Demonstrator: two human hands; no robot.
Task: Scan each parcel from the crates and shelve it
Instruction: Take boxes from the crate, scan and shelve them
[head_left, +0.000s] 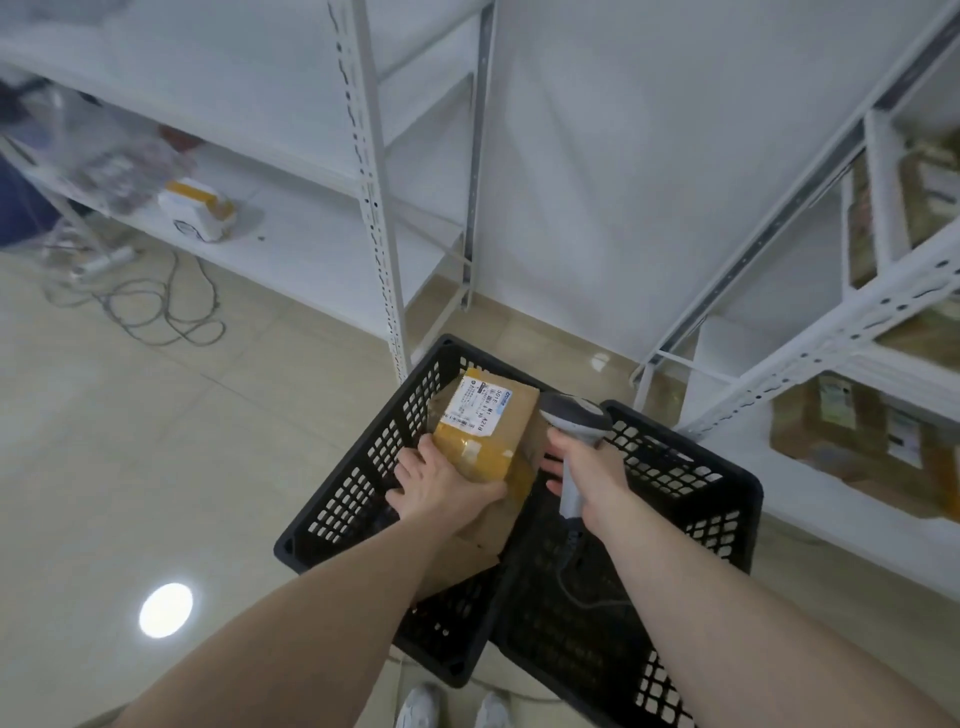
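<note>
A brown cardboard parcel (485, 434) with yellow tape and a white label sits over the black plastic crate (691, 473) on the floor. My left hand (439, 480) grips the parcel's near left edge, thumb on top. Just right of the parcel, my right hand (589, 470) holds a grey barcode scanner (574, 415) by its handle, head pointing away from me beside the label. Another piece of cardboard (480, 540) lies under my left wrist inside the crate. A second black crate (587, 623) adjoins it, nearer to me.
White metal shelving (374, 182) stands ahead left, holding a white and yellow device (200, 208). The rack on the right (862, 332) carries several brown parcels (852, 436). Cables (156, 306) trail on the tiled floor at left. My shoes (452, 709) are at the bottom edge.
</note>
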